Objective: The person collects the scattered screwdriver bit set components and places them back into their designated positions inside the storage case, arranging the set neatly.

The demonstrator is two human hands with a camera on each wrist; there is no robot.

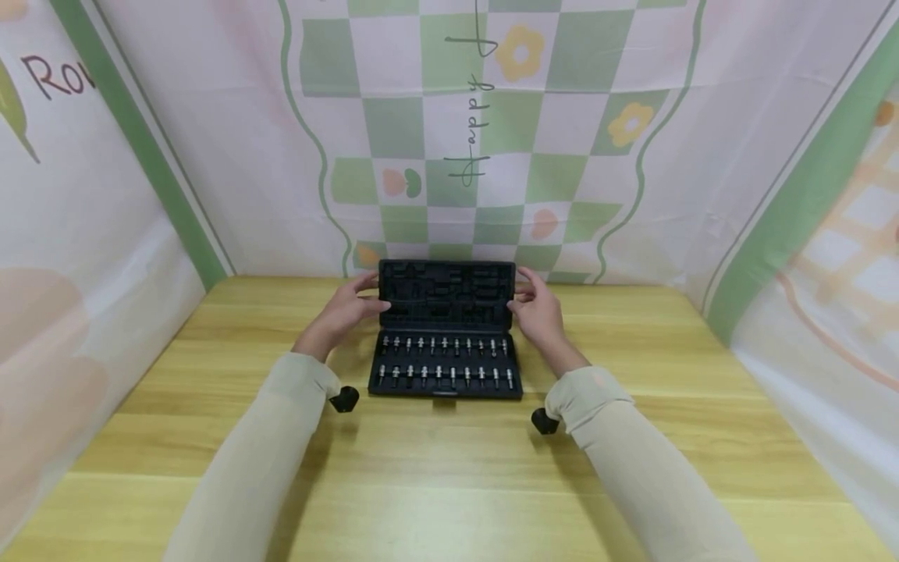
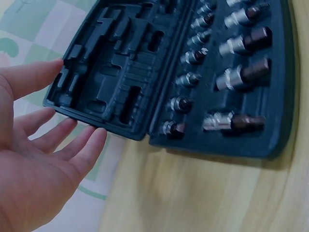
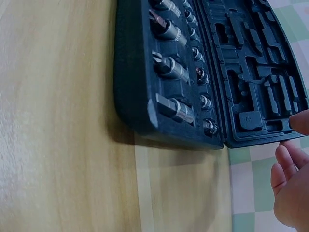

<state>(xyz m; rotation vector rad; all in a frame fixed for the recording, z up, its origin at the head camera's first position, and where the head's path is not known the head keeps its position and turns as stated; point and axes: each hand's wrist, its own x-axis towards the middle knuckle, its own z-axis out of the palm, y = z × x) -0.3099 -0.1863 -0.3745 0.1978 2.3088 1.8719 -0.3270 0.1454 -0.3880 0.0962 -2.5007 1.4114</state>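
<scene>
A black bit socket case [image 1: 445, 393] lies unfolded on the wooden table, its moulded lid [image 1: 445, 293] standing up at the back. Two rows of silver bit sockets [image 2: 236, 77] sit in the base, some with dark tips. My left hand [image 1: 346, 306] holds the lid's left edge, thumb at its inner face and fingers spread along the outer side. At the opposite edge, my right hand [image 1: 539, 312] pinches the lid, its thumb [image 3: 300, 122] on the inside corner and the fingers partly hidden behind.
Behind the lid hangs a green and white checked cloth [image 1: 449, 140], close to the table's back edge. Printed cloth [image 1: 105, 273] also walls off both sides. A black wrist camera [image 1: 345, 399] hangs by the left cuff, another [image 1: 545, 421] by the right. Wooden tabletop [image 1: 449, 484] extends in front.
</scene>
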